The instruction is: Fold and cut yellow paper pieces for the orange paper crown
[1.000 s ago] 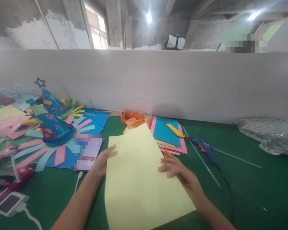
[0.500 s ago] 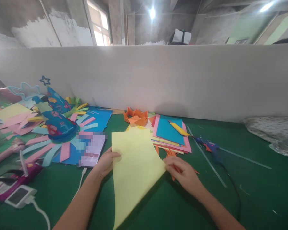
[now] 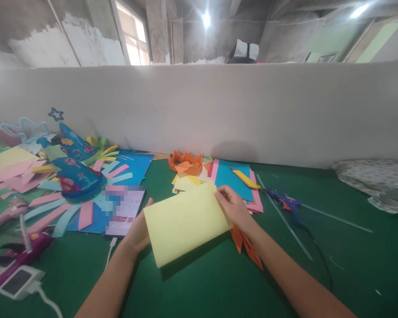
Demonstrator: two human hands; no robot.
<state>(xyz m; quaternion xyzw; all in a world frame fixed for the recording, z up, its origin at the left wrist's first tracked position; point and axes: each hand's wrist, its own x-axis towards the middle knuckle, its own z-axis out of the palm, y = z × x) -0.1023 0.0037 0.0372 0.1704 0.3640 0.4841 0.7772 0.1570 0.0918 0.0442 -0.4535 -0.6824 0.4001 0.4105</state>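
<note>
A pale yellow sheet of paper (image 3: 187,225) is held between my two hands just above the green table, its long side running across. My right hand (image 3: 232,205) pinches its upper right edge between thumb and fingers. At the left edge is my left hand (image 3: 141,232), its fingers mostly hidden behind the paper and its thumb tip showing. Folded orange paper pieces (image 3: 247,249) lie beneath my right wrist. Beyond the sheet are smaller yellow papers (image 3: 187,182) and a folded orange paper crown (image 3: 185,163).
A yellow cutter (image 3: 245,179) lies on stacked coloured paper (image 3: 223,174). To the right are a blue glue gun (image 3: 285,201) and clear glue sticks (image 3: 290,223). Blue party hats (image 3: 78,176), a phone (image 3: 128,212) and a white corded device (image 3: 20,280) stand or lie left.
The yellow sheet, upright before, now sits crosswise and looks shorter from top to bottom. My right hand has moved up to its upper edge; more of the orange pieces shows.
</note>
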